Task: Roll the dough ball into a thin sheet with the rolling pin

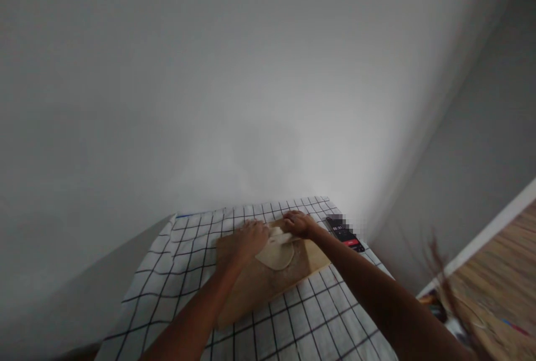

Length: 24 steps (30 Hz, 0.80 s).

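Note:
A pale, flattened piece of dough point(275, 256) lies on a wooden board point(268, 283). Its far edge looks raised or folded between my two hands. My left hand point(254, 236) rests at the dough's far left side, the fingers bent over it. At the far right, my right hand point(298, 224) has its fingers curled round the dough's edge. The fingertips of both hands are partly hidden, and the dark picture blurs how the dough is folded under them.
The board stands on a table with a white cloth point(184, 260) checked in black lines. Right of my right hand lies a phone point(345, 234) with a timer on its screen. A grey wall point(251, 99) rises behind the table, and wooden flooring point(502, 260) shows at right.

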### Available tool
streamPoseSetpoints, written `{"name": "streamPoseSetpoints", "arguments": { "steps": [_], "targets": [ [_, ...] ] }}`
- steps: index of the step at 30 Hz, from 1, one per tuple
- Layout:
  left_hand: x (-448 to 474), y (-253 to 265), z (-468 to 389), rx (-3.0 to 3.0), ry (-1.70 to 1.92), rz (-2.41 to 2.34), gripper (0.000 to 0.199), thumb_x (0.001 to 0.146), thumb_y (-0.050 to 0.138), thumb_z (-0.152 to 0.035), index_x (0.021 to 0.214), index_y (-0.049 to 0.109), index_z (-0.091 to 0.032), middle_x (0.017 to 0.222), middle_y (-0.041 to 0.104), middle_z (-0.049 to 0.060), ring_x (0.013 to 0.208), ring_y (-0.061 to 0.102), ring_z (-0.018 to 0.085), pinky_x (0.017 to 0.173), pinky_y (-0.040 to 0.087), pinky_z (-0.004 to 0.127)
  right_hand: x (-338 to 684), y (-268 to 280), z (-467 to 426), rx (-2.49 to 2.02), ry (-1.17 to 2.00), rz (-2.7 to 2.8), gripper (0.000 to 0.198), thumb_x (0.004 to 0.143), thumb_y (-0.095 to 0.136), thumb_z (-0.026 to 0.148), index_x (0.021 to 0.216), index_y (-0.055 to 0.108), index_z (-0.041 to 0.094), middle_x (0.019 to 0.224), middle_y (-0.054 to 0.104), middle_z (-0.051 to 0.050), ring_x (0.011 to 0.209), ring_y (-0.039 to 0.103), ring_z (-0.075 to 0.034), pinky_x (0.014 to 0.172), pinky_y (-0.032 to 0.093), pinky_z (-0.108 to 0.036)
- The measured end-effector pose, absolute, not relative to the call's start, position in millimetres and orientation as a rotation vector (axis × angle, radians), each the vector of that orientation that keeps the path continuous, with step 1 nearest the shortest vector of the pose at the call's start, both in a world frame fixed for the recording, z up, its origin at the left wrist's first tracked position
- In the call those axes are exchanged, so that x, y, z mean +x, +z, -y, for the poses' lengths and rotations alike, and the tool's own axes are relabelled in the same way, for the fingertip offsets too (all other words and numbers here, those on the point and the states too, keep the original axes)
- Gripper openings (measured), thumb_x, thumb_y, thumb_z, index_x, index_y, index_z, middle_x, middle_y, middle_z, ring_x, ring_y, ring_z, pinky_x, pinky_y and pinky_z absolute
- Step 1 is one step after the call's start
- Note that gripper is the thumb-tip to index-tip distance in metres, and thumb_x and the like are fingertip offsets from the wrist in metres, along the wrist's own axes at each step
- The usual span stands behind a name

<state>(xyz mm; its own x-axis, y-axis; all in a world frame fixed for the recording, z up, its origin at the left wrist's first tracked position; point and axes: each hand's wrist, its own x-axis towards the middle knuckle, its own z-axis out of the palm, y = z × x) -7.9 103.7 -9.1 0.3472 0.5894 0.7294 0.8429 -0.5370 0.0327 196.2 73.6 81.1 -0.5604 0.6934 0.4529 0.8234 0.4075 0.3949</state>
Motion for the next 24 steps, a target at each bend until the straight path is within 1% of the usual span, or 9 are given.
{"name": "streamPoseSetpoints", "arguments": {
  "steps": [3, 5, 8, 11, 13, 16, 20, 22, 24],
  "targets": [
    [-6, -9, -101, -2.250, -1.063, 1.344, 0.029, 0.099, 0.043, -0.024, 0.113, 0.067, -0.015, 0.115, 0.069, 0.016, 0.114, 0.061, 0.030, 0.096, 0.047, 0.047, 195, 83, -72, -1.389, -0.814, 2.469, 0.025, 0.097, 0.049, 0.030, 0.108, 0.069, 0.022, 0.118, 0.070, -0.008, 0.118, 0.057, -0.022, 0.101, 0.044, -0.039],
    [-4, -11, -98, -2.223, -1.102, 1.379, 0.032, 0.099, 0.043, -0.026, 0.121, 0.063, -0.015, 0.125, 0.064, 0.019, 0.122, 0.056, 0.032, 0.099, 0.045, 0.051, 195, 82, -71, -1.431, -0.790, 2.442, 0.026, 0.097, 0.049, 0.031, 0.114, 0.068, 0.024, 0.125, 0.068, -0.007, 0.124, 0.054, -0.024, 0.106, 0.041, -0.043],
    [-1, -17, -91, -2.155, -1.176, 1.403, 0.039, 0.098, 0.043, -0.027, 0.131, 0.058, -0.013, 0.141, 0.053, 0.022, 0.135, 0.045, 0.038, 0.107, 0.034, 0.063, 197, 77, -69, -1.510, -0.778, 2.361, 0.032, 0.098, 0.048, 0.031, 0.125, 0.063, 0.027, 0.137, 0.061, -0.007, 0.134, 0.046, -0.026, 0.111, 0.037, -0.047],
    [2, -24, -83, -2.073, -1.263, 1.350, 0.041, 0.097, 0.043, -0.026, 0.133, 0.057, -0.013, 0.142, 0.054, 0.020, 0.135, 0.043, 0.040, 0.109, 0.026, 0.069, 202, 67, -63, -1.587, -0.790, 2.280, 0.039, 0.099, 0.044, 0.031, 0.136, 0.056, 0.026, 0.149, 0.049, -0.007, 0.141, 0.038, -0.026, 0.113, 0.034, -0.048],
    [4, -30, -78, -2.057, -1.289, 1.253, 0.039, 0.097, 0.041, -0.026, 0.130, 0.059, -0.014, 0.140, 0.057, 0.018, 0.132, 0.048, 0.038, 0.110, 0.031, 0.065, 205, 60, -55, -1.623, -0.809, 2.240, 0.042, 0.100, 0.040, 0.030, 0.140, 0.052, 0.024, 0.154, 0.043, -0.007, 0.143, 0.035, -0.026, 0.114, 0.033, -0.048],
    [6, -40, -72, -2.040, -1.316, 1.192, 0.040, 0.098, 0.040, -0.027, 0.131, 0.059, -0.015, 0.138, 0.059, 0.015, 0.129, 0.052, 0.033, 0.109, 0.038, 0.054, 207, 47, -38, -1.640, -0.843, 2.214, 0.044, 0.101, 0.038, 0.032, 0.143, 0.048, 0.027, 0.155, 0.041, -0.006, 0.144, 0.034, -0.027, 0.113, 0.033, -0.051],
    [8, -53, -54, -1.991, -1.330, 1.224, 0.046, 0.098, 0.038, -0.029, 0.142, 0.050, -0.019, 0.146, 0.052, 0.010, 0.137, 0.044, 0.030, 0.115, 0.033, 0.052, 208, 29, -14, -1.553, -0.808, 2.166, 0.040, 0.103, 0.031, 0.031, 0.133, 0.058, 0.030, 0.149, 0.050, -0.001, 0.141, 0.040, -0.023, 0.116, 0.031, -0.047],
    [8, -57, -41, -1.995, -1.306, 1.214, 0.050, 0.099, 0.037, -0.030, 0.147, 0.044, -0.019, 0.151, 0.046, 0.009, 0.142, 0.039, 0.029, 0.117, 0.030, 0.051, 211, 19, -4, -1.508, -0.755, 2.157, 0.044, 0.104, 0.026, 0.031, 0.135, 0.057, 0.030, 0.147, 0.052, -0.001, 0.140, 0.042, -0.023, 0.116, 0.032, -0.047],
    [6, -59, -27, -2.003, -1.279, 1.197, 0.052, 0.099, 0.036, -0.030, 0.150, 0.040, -0.019, 0.153, 0.043, 0.009, 0.143, 0.037, 0.028, 0.118, 0.030, 0.050, 215, 9, 6, -1.476, -0.719, 2.155, 0.046, 0.104, 0.024, 0.032, 0.140, 0.053, 0.030, 0.149, 0.050, 0.000, 0.142, 0.039, -0.023, 0.117, 0.031, -0.047]
  ]
}}
